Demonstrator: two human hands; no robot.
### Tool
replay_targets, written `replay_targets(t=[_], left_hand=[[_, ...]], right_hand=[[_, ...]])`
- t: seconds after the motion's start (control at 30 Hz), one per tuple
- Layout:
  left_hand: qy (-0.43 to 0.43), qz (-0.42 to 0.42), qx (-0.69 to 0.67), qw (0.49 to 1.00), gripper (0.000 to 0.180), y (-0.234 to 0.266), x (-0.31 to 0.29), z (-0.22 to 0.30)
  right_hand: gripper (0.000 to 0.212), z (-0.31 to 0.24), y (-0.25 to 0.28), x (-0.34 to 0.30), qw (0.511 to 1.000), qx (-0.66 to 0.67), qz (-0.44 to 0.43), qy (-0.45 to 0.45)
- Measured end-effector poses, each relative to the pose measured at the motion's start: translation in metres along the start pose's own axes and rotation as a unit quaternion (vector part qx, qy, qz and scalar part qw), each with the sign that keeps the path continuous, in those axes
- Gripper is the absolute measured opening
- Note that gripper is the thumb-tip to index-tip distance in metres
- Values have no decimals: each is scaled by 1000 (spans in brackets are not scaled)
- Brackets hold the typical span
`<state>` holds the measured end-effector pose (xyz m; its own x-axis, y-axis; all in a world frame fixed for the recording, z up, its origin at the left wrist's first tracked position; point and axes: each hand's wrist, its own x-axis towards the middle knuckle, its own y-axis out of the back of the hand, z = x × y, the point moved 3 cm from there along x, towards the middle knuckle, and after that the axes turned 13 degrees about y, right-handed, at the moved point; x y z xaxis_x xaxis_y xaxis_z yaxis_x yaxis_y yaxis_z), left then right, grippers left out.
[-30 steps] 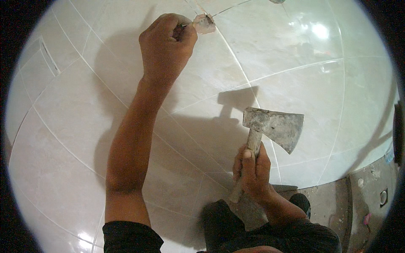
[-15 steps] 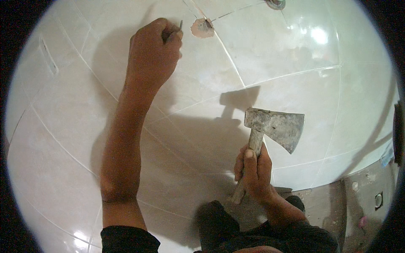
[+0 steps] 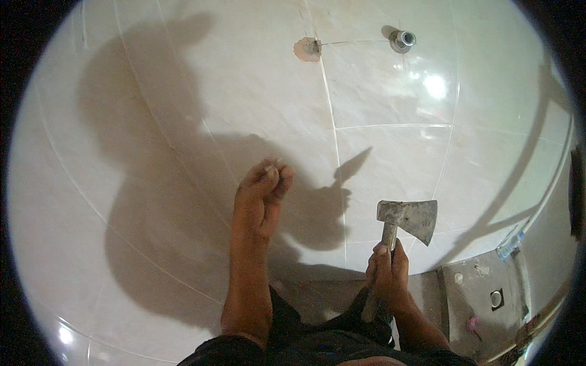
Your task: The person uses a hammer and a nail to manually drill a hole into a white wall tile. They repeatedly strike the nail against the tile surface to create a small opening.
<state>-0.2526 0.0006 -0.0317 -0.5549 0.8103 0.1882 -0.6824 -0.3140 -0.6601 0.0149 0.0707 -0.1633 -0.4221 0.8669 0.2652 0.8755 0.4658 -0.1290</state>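
The tiled wall is broad and flat, so a hand can sweep across most of it unhindered. Two things break the surface near the top: a chipped hole at a grout joint, and just to its right a short metal pipe stub that juts out of the wall. Low in the middle, the left hand and the hatchet held upright in the right hand take up room — a clear strip of tile lies between them. At the lower right a grey ledge and a thin pipe close off that corner.
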Motion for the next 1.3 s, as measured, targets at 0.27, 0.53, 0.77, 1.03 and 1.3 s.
replay_targets(t=[0.27, 0.53, 0.77, 1.03, 1.3], left_hand=[[-428, -4, 533, 730, 10, -123, 61, 66], [-425, -54, 701, 569, 8, -181, 98, 93], [-379, -34, 720, 581, 11, -191, 88, 94], [-409, -75, 705, 575, 11, -196, 95, 93], [-352, -84, 671, 648, 12, -203, 88, 91]], right_hand=[[41, -36, -3, 15, 994, 31, -65, 88], [43, -94, -21, 58, 959, -29, -84, 270], [43, -137, -25, 96, 911, -125, -51, 391], [40, -187, -38, 144, 869, -203, -5, 452], [40, -212, -35, 159, 813, -262, 12, 520]])
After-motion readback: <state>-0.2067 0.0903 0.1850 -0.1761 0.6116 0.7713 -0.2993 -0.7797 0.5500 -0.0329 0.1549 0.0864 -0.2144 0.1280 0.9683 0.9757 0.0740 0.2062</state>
